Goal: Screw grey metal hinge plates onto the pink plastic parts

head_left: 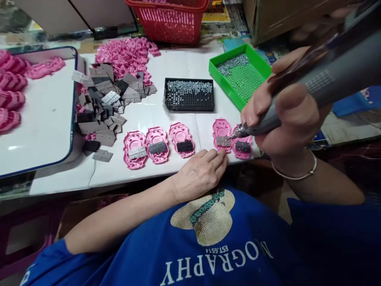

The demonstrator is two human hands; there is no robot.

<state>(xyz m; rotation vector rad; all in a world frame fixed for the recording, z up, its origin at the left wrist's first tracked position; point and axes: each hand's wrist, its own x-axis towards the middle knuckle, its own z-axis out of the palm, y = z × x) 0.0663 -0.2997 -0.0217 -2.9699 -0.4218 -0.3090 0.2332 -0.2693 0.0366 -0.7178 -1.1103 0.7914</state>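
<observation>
My right hand (293, 109) is wrapped round a grey electric screwdriver (339, 75). Its bit slants down to the grey plate (222, 141) lying in a pink plastic casing (222, 126). At the lower edge of that casing, my left hand (202, 171) has its fingers bent and pressed together, holding the casing against the table. Just right of it, partly behind the screwdriver tip, lies another pink casing (238, 154) with a dark plate (242, 147). Three more pink casings (180, 133) with plates across them form a row to the left.
A black perforated tray (189, 104) and a green tray (229, 89) hold small screws. Loose grey plates (102, 127) and small pink parts (125, 57) are heaped behind the row. A blue-rimmed white tray (50, 115) stands left, a red basket (169, 24) at the back, a cardboard box (279, 18) back right.
</observation>
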